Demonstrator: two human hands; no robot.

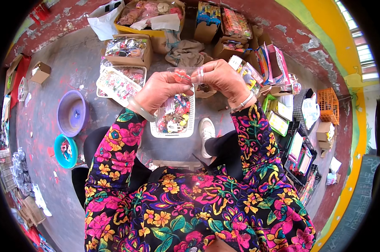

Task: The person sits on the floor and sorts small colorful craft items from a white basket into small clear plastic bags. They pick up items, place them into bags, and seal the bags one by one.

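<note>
Grey concrete floor point(101, 143), scuffed, with scraps; far wall point(278, 25) dark red, paint peeling, yellow band to the right. Person in a floral sleeved top, both hands raised at centre above the floor.

Left hand point(167, 87): fingers bent, thumb and fingertips brought together on a small coral-red trinket point(181, 76), exact kind unclear. Right hand point(223, 80): thumb and forefinger pinched on a clear plastic bag point(200, 74), other fingers curled, partly hidden. Trinket sits between the two hands, at the left fingertips; can't tell whether inside the bag or behind it. Hands close together, tips nearly meeting. Bangle point(140, 110) on left wrist, thinner bracelet point(244, 102) on right.

Below the hands, white plastic basket point(173, 135) with mixed colourful small packets. Left of it, another white basket point(102, 79), tilted. Farther: cardboard box point(143, 61) of packaged goods, crumpled grey-brown cloth point(188, 55). Left side: purple basin point(70, 119), and nearer, a teal basin point(56, 152) with small pieces in it. Right side: green basket point(278, 127), orange crate point(328, 105) farther right. White shoe point(207, 136) just right of the front basket.
</note>
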